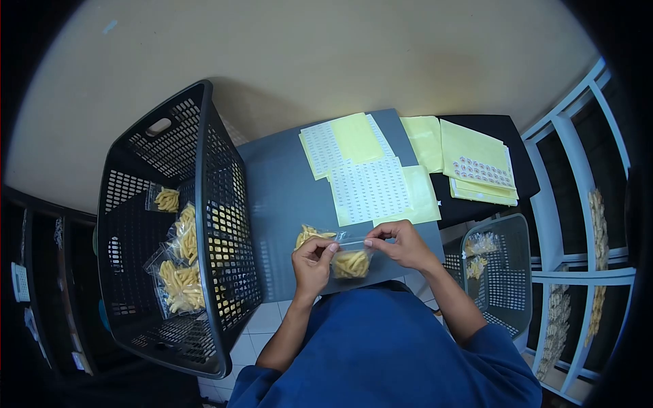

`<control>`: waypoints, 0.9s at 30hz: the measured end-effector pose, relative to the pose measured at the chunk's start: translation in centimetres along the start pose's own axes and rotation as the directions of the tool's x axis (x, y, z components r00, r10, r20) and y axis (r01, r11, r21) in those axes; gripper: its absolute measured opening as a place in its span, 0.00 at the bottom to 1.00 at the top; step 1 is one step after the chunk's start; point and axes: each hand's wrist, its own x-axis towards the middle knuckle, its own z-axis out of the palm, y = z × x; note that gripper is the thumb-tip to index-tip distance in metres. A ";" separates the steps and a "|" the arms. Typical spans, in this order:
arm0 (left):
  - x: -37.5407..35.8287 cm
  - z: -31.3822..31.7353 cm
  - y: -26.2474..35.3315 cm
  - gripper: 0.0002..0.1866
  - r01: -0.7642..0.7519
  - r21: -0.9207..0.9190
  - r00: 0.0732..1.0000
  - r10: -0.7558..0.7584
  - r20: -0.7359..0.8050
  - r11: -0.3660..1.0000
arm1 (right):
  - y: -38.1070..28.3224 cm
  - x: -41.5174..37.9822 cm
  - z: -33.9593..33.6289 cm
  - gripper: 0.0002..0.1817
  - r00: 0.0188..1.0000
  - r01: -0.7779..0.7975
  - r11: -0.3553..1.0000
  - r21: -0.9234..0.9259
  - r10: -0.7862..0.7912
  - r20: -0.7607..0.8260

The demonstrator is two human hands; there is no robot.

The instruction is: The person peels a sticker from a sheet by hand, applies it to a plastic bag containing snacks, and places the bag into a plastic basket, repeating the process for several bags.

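Note:
A clear plastic bag (352, 265) of pale yellow sticks that look like a snack hangs between my hands at the table's front edge. My left hand (313, 264) pinches its upper left corner between thumb and fingers. At the upper right corner, my right hand (401, 245) grips the bag's top edge in the same way. Just behind my left hand, another bag of yellow sticks (311, 234) lies on the grey table (275, 204), partly hidden by that hand. Sheets of small printed labels (371, 190) lie beyond the bags.
At left stands a large dark basket (202, 170) with several filled bags. A smaller grey-green basket (520, 272), also holding bags, is low at right. Yellow label sheets (473, 153) lie on a black surface (520, 156). Pale shelving (568, 149) stands far right.

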 end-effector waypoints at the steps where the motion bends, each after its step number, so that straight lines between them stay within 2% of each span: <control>1: -0.2 -0.1 -0.6 0.02 0.025 -0.018 1.000 -0.025 0.002 1.000 | 0.4 0.1 0.2 0.06 1.000 -0.012 0.999 0.038 0.013 -0.014; 3: -0.4 0.2 -1.7 0.02 0.086 -0.094 0.996 -0.088 -0.015 0.992 | 1.4 0.1 0.6 0.06 0.998 -0.041 0.993 0.114 0.046 -0.039; 7: -0.3 1.1 -3.4 0.05 0.228 -0.196 0.972 -0.233 -0.007 0.954 | 3.8 0.1 1.0 0.08 0.986 -0.042 0.994 0.101 0.058 -0.153; 10: 0.2 1.9 -4.2 0.05 0.247 -0.060 0.969 -0.244 0.050 0.967 | 5.2 -0.5 -0.1 0.09 0.972 -0.104 0.983 0.149 0.132 -0.196; 11: 0.1 1.9 -5.2 0.09 0.231 0.024 0.969 -0.232 0.089 0.973 | 5.6 -0.7 -0.8 0.09 0.971 -0.123 0.980 0.156 0.152 -0.187; 14: 0.1 2.2 -6.5 0.13 0.039 0.268 0.997 -0.056 0.056 0.963 | 7.1 -0.9 -2.6 0.09 0.964 -0.153 0.979 0.133 0.178 -0.198; 15: 0.3 1.9 -5.2 0.15 0.084 0.344 0.992 -0.112 0.062 0.935 | 7.5 -0.7 -2.9 0.09 0.961 -0.149 0.980 0.128 0.174 -0.213; 16: 0.4 1.5 -5.3 0.14 0.045 0.396 0.996 -0.070 0.050 0.917 | 7.9 -0.5 -3.2 0.09 0.960 -0.143 0.982 0.122 0.167 -0.225; 19: 1.1 0.8 -4.7 0.11 -0.040 0.566 0.999 0.045 0.005 0.824 | 8.1 0.2 -3.1 0.10 0.943 -0.140 0.979 -0.147 0.087 -0.320; 20: 1.4 0.6 -4.5 0.11 -0.069 0.631 0.996 0.084 0.006 0.772 | 7.9 0.1 -3.1 0.10 0.927 -0.114 0.946 -0.302 -0.008 -0.375; 22: 2.7 0.8 -4.7 0.11 -0.128 0.743 0.985 0.174 0.015 0.657 | 6.5 0.2 -4.0 0.11 0.871 -0.085 0.798 -0.596 -0.231 -0.434; 23: 3.4 1.0 -4.7 0.12 -0.134 0.808 0.985 0.163 0.047 0.573 | 5.4 0.2 -4.6 0.11 0.887 -0.207 0.794 -0.572 -0.094 -0.452; 26: 5.0 3.8 -4.7 0.16 -0.022 0.927 0.991 0.133 -0.030 0.375 | 9.0 1.5 -7.0 0.10 0.855 -0.237 0.765 -0.598 -0.129 -0.503; 27: 5.5 4.7 -4.7 0.20 0.025 0.927 0.996 0.065 -0.054 0.375 | 9.1 1.9 -7.4 0.13 0.848 -0.206 0.792 -0.575 -0.149 -0.509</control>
